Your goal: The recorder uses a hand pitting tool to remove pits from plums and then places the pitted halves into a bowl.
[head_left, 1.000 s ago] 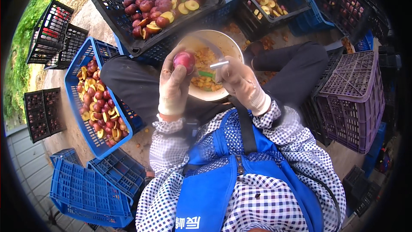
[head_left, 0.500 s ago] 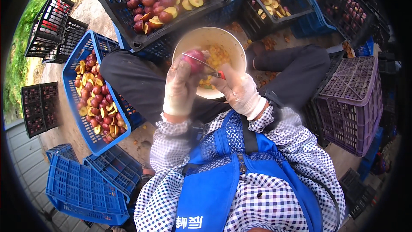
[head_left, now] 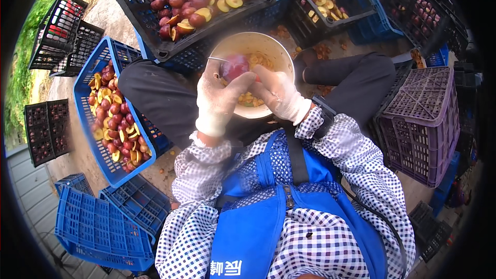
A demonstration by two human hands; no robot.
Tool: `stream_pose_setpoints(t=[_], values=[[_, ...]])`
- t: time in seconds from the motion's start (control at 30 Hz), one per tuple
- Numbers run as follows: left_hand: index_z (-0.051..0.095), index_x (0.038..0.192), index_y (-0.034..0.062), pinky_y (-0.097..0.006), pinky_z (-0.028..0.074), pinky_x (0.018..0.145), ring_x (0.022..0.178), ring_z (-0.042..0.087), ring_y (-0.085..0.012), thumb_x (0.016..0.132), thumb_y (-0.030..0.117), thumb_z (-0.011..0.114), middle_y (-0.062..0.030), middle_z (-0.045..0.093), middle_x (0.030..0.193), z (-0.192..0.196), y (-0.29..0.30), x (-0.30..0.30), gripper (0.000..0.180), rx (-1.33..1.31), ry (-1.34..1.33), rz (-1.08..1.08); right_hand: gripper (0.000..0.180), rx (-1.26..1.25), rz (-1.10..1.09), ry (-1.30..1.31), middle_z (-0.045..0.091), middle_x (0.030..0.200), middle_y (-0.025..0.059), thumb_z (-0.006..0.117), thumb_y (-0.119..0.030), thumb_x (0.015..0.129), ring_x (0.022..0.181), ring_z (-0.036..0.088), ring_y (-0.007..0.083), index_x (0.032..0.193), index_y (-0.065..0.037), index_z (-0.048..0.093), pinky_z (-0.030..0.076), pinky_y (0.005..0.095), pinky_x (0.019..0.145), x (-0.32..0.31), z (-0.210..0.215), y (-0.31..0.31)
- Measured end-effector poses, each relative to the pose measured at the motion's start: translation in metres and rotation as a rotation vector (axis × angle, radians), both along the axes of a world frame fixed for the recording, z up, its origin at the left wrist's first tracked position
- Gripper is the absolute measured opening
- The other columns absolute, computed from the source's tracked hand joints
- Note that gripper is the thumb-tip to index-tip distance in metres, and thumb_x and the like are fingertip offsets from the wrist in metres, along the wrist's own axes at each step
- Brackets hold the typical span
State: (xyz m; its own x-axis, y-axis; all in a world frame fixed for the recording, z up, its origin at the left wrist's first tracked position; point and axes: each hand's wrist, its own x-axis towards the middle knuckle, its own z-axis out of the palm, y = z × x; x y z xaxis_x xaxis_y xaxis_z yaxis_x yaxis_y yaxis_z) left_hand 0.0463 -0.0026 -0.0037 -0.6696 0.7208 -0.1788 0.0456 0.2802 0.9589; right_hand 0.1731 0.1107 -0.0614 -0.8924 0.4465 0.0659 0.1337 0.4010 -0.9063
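I have a red plum (head_left: 236, 66) up between both gloved hands, right over the pale bowl (head_left: 268, 46) that sits on my lap. My left hand (head_left: 219, 98) is closed round the fruit from its left and underside, fingers curled up behind it; my right hand (head_left: 276, 93) is closed too, pressing on the plum's right side, and it seems to pinch a thin blade whose tip shows at the left (I cannot make out the handle). The plum looks small, light and firm-skinned but soft inside, likely wet and slippery once cut, so I judge it best cradled in the left palm with the thumb on top, not squeezed. Pits and scraps lie in the bowl; the blue crate (head_left: 111, 119) of halved and whole plums sits at my left knee
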Motion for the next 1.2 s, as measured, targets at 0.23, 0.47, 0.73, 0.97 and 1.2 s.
stream_pose_setpoints(t=[0.23,0.47,0.73,0.97,1.2], values=[[0.058,0.124,-0.0032,-0.029,0.051,0.090,0.099,0.065,-0.0175,0.077,0.010,0.077,-0.0118,0.068,0.110,-0.010,-0.001,0.005,0.053,0.403,-0.446,0.005,0.028,-0.057,-0.048,0.285,0.069,0.097,0.0200,0.060,-0.026,0.098,0.093,0.069,0.0374,0.113,-0.001,0.060,0.051,0.0416,0.080,-0.005,0.002,-0.010],[0.056,0.127,-0.0036,-0.031,0.048,0.097,0.105,0.062,-0.0185,0.074,0.009,0.079,-0.0108,0.064,0.113,-0.007,-0.011,-0.008,0.059,0.303,-0.461,-0.139,0.023,-0.087,0.111,0.224,0.067,0.084,0.0211,0.064,-0.023,0.094,0.082,0.067,0.0405,0.097,-0.001,0.058,0.049,0.0437,0.072,0.004,-0.003,0.008],[0.063,0.117,-0.0060,-0.028,0.050,0.089,0.093,0.063,-0.0145,0.073,0.012,0.077,-0.0090,0.066,0.103,0.005,-0.031,-0.032,0.049,0.086,-0.095,-0.063,0.028,0.078,0.200,-0.224,0.065,0.080,0.0217,0.065,-0.034,0.092,0.082,0.066,0.0388,0.093,-0.006,0.058,0.050,0.0423,0.070,0.018,0.010,0.031],[0.052,0.135,-0.0062,-0.025,0.050,0.080,0.091,0.061,-0.0146,0.078,0.024,0.071,-0.0106,0.061,0.114,-0.002,-0.026,-0.029,0.067,0.268,-0.233,-0.050,0.029,-0.533,-0.109,0.036,0.068,0.096,0.0075,0.065,-0.019,0.094,0.089,0.063,0.0109,0.115,0.001,0.063,0.050,0.0282,0.081,0.013,0.054,0.027],[0.055,0.133,0.0018,-0.035,0.045,0.097,0.107,0.058,-0.0269,0.089,0.019,0.061,-0.0156,0.059,0.121,-0.005,-0.004,0.005,0.047,0.324,0.472,0.000,0.025,-0.555,-0.167,0.288,0.066,0.086,0.0046,0.071,-0.026,0.091,0.081,0.061,0.0096,0.096,-0.002,0.065,0.050,0.0273,0.072,-0.044,0.067,-0.008]])
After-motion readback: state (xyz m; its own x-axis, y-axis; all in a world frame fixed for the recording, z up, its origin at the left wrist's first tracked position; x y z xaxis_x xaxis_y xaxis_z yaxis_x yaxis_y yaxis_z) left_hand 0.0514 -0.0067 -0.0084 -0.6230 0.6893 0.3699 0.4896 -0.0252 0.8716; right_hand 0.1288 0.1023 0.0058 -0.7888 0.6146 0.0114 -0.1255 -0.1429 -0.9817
